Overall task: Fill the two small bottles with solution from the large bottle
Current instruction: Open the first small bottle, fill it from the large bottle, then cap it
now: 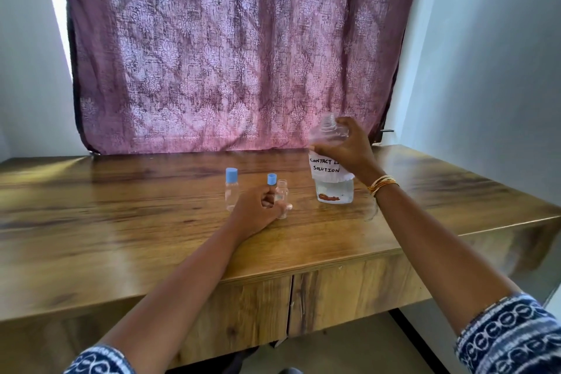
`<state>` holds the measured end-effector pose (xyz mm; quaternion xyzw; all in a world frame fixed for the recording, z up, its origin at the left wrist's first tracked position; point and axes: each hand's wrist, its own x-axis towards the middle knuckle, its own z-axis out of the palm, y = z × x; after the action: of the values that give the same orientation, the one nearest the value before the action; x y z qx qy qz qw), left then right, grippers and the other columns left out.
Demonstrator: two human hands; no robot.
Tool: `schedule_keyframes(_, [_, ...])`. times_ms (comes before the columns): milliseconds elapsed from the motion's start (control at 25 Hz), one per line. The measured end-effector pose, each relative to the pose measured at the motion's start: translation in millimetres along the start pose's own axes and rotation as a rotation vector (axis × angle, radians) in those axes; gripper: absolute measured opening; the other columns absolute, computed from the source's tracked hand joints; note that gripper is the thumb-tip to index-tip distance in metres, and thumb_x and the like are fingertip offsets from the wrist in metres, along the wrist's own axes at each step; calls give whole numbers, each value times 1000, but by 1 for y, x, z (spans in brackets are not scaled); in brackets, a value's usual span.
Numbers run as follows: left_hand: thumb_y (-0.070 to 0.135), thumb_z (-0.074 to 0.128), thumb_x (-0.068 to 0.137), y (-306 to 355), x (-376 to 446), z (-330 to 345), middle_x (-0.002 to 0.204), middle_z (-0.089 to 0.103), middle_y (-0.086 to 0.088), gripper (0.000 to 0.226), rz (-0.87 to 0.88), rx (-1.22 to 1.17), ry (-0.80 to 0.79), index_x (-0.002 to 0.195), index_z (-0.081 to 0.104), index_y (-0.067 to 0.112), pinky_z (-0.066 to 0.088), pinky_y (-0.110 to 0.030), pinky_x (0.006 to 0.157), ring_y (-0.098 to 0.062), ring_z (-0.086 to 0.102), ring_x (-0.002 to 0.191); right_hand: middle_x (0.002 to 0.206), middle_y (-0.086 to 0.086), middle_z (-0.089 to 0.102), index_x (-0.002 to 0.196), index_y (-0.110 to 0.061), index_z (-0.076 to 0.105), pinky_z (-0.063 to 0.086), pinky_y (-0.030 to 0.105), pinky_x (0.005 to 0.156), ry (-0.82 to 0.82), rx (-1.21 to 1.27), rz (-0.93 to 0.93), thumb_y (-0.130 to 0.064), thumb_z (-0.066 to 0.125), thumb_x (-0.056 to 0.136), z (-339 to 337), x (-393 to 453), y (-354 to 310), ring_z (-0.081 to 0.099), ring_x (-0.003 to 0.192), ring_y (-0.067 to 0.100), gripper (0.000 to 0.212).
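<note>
The right hand (346,149) is wrapped around the shoulder of the large contact lens solution bottle (332,173), uncapped, standing on the wooden desk (151,222), probably ready to lift and pour. The left hand (258,209) grips the open small bottle (283,197) to steady it, pinching its blue cap (271,179) in the fingers. The capped small bottle (232,190) waits just left, untouched

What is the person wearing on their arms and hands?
Both arms are bare from the elbow down. Each ends higher up in a dark blue sleeve with a white pattern, the left sleeve and the right sleeve. Thin gold bangles circle the right wrist. The left hand shows no jewellery or gloves.
</note>
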<state>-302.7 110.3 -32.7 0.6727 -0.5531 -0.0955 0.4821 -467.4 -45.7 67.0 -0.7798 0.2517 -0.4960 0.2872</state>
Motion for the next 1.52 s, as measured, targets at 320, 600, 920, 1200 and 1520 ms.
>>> schedule_keyframes(320, [42, 75, 77, 0, 1, 0, 99, 67, 1, 47, -33, -72, 39, 114, 62, 17, 51, -18, 77, -9, 61, 86, 104, -1, 64, 110, -16, 62, 50, 25, 77, 24, -307, -448, -32, 88, 58, 38, -17, 17, 61, 89, 13, 60])
schedule_keyframes(600, [29, 71, 84, 4, 4, 0, 93, 67, 5, 28, -34, -129, 88, 108, 65, 15, 50, -9, 72, -8, 63, 88, 106, 9, 62, 113, -13, 66, 50, 41, 81, 27, -465, -644, -31, 80, 66, 60, -21, 46, 58, 95, 27, 53])
schedule_keyframes(920, [26, 69, 86, 5, 7, 3, 98, 73, -1, 23, 24, -222, 112, 105, 70, 13, 53, -23, 85, -13, 68, 95, 108, 10, 62, 114, -21, 61, 47, 41, 81, 50, -446, -703, -41, 78, 76, 66, -20, 54, 58, 95, 28, 47])
schedule_keyframes(1200, [20, 68, 87, 4, 10, 2, 99, 74, -5, 22, 36, -237, 124, 106, 71, 9, 55, -25, 84, -15, 69, 95, 109, 12, 62, 117, -28, 53, 46, 43, 83, 59, -476, -740, -40, 76, 76, 63, -22, 52, 58, 96, 31, 48])
schedule_keyframes(1520, [22, 65, 89, 6, 7, 0, 100, 74, -3, 23, 31, -216, 127, 109, 70, 10, 53, -18, 81, -11, 68, 93, 110, 13, 61, 114, -26, 54, 41, 41, 86, 63, -524, -778, -39, 72, 80, 62, -23, 50, 56, 96, 30, 40])
